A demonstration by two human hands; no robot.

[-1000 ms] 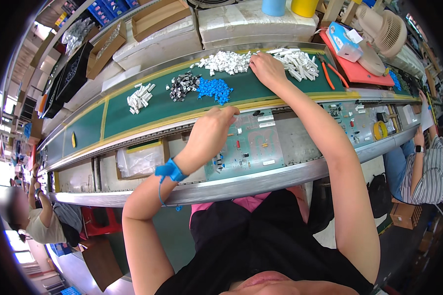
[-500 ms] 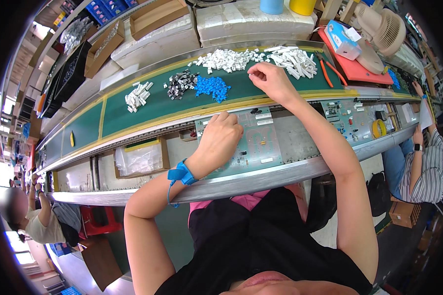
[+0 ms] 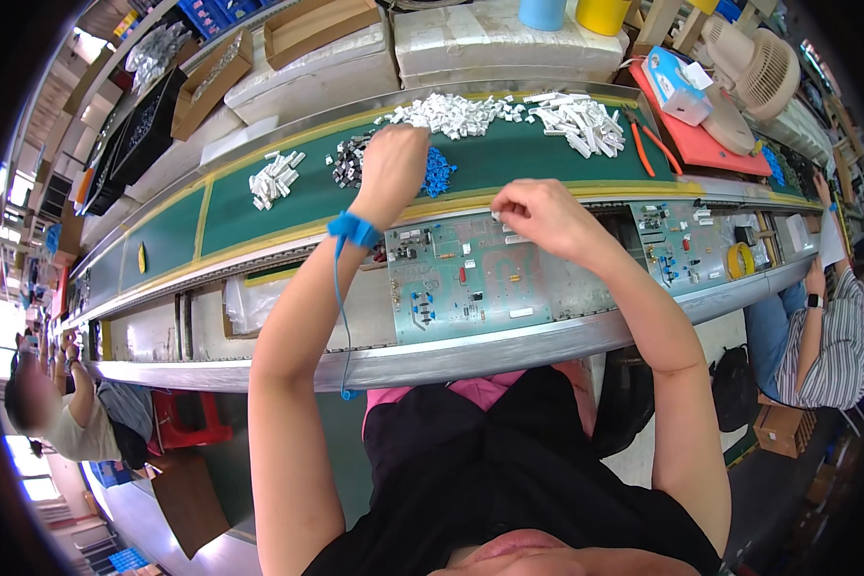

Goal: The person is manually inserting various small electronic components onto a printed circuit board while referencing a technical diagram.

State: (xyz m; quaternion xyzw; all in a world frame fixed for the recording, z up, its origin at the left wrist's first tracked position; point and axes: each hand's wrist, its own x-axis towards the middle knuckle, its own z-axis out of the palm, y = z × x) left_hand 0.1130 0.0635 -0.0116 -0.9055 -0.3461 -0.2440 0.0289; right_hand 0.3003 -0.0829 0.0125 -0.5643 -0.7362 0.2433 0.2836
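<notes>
My left hand (image 3: 394, 165), wearing a blue wrist strap (image 3: 354, 230), is over the pile of small black-and-white parts (image 3: 348, 165) and the heap of small blue parts (image 3: 439, 173). Its fingers curl down behind the back of the hand; their tips and anything in them are hidden. Thumb and fingers of my right hand (image 3: 547, 221) are pinched on a small white part (image 3: 495, 214) at the far edge of a green circuit board (image 3: 485, 288). The board lies in front of me with several components standing on it.
Piles of white parts (image 3: 456, 115) and longer white pieces (image 3: 583, 127) lie on the green strip (image 3: 509, 161). Orange-handled pliers (image 3: 651, 146) rest at its right. A second circuit board (image 3: 677, 250) is to the right. Co-workers sit at both sides, one in a striped shirt (image 3: 830, 331).
My left hand has moved from over the board, away from me, to the black and blue piles. My right hand has come back from near the white piles to the board's far edge.
</notes>
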